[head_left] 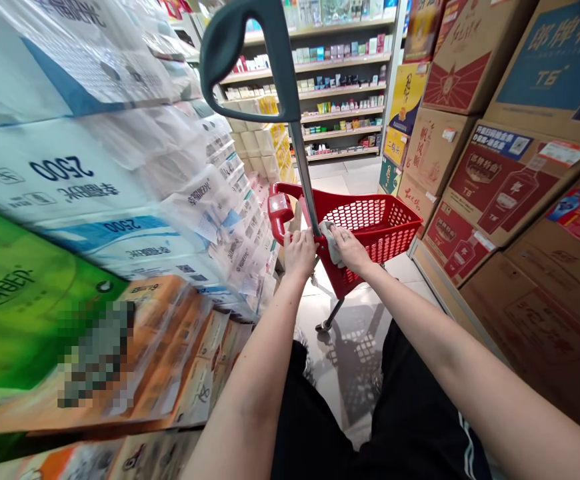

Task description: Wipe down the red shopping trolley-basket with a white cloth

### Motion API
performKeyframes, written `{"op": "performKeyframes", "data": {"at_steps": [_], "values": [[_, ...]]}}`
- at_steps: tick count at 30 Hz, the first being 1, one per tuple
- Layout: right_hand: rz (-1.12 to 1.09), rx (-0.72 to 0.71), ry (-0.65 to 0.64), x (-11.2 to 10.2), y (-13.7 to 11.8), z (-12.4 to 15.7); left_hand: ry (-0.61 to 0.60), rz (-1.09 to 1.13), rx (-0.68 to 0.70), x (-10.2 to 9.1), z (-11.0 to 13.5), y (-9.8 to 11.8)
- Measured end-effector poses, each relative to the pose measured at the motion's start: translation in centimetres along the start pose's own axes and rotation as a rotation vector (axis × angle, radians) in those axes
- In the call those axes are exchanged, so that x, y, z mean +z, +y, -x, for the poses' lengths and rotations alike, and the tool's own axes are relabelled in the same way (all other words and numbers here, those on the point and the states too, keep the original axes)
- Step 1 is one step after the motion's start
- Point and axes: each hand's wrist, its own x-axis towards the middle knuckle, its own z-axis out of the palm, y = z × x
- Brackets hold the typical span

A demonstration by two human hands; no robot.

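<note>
A red plastic shopping basket (395, 213) on wheels stands before me, with a long grey pull handle (290, 73) rising from its near end. My left hand (300, 252) is closed over the basket's red rim, just left of the handle's shaft. In my right hand (347, 245) is a crumpled white cloth (331, 247), pressed against the basket's near side, right of the shaft. The fingers of that hand lie over the cloth and hide part of it. Holes pattern the basket's walls, and a caster (323, 327) shows beneath.
Wrapped paper packs (70, 173) are stacked high on my left, close to my arm. Cardboard cartons (500, 180) line the right side. Shelves of small goods (340, 87) stand at the far end. Tiled floor (355, 373) runs under the basket.
</note>
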Motion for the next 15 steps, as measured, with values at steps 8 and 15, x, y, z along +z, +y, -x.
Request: {"op": "performKeyframes", "data": {"at_steps": [8, 15], "values": [[0.068, 0.179, 0.077, 0.8, 0.5, 0.3, -0.017, 0.014, 0.005, 1.1, -1.2, 1.0], [-0.131, 0.497, 0.304, 3.5, -2.9, 3.8, 0.031, 0.021, 0.011, 1.8, -1.6, 2.5]]}}
